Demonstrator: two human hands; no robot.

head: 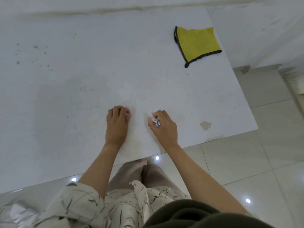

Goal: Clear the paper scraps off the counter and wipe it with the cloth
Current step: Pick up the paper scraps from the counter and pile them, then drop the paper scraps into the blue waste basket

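Right hand (pixel 164 127): one. Fingers curled round a small wad of paper scraps (pixel 155 121), white with dark print, held low over the counter (pixel 82 79) near its front edge. The wad shows between thumb and fingers; how many scraps it holds cannot be counted.

Left hand (pixel 117 124): one. Knuckles up, fingers curled under, resting on the counter just left of the right hand with a bare strip of surface between the two. A small white fleck shows at its fingertips; it looks like a pinched scrap, though too little is visible to be sure.

Cloth (pixel 198 44): one. Yellow with a dark border, lying flat at the far right of the counter, well apart from both hands and close to the right edge.

Counter: one white slab. Front edge runs diagonally just behind the wrists; right edge falls away to a tiled floor (pixel 263 145). Dark specks scattered at far left; one tan stain (pixel 205 125) right of the right hand, near the front corner. Wide open surface lies between the hands and the cloth, and to the left of the left hand.
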